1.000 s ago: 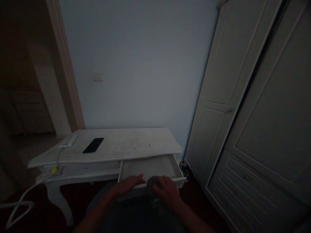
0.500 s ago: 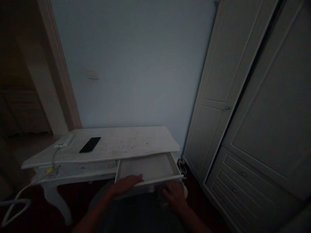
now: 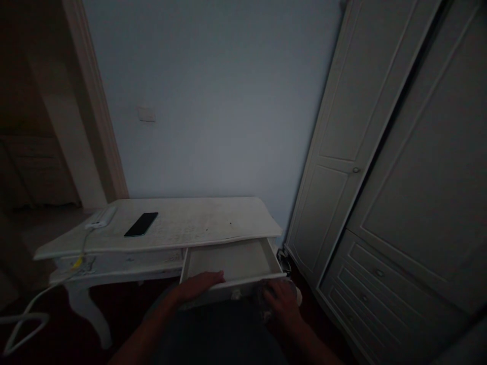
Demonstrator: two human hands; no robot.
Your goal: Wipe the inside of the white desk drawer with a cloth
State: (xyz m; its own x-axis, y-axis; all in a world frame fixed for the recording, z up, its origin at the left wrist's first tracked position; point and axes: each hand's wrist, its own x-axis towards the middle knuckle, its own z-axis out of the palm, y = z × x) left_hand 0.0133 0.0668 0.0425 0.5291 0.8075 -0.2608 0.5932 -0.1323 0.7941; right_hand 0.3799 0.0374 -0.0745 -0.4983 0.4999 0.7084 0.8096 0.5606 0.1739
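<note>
Several fingers of the right hand clamp a crumpled, half-hidden grey cloth at four o'clock on the white drawer; the left hand touches it at eight, grip too dark to tell. At twelve spreads a scuffed counter.

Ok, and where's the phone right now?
In the head view, the phone lies flat on the left part of the white desk, just right of the white corded box and left of the open drawer.

A phone lies near a power strip.
</note>
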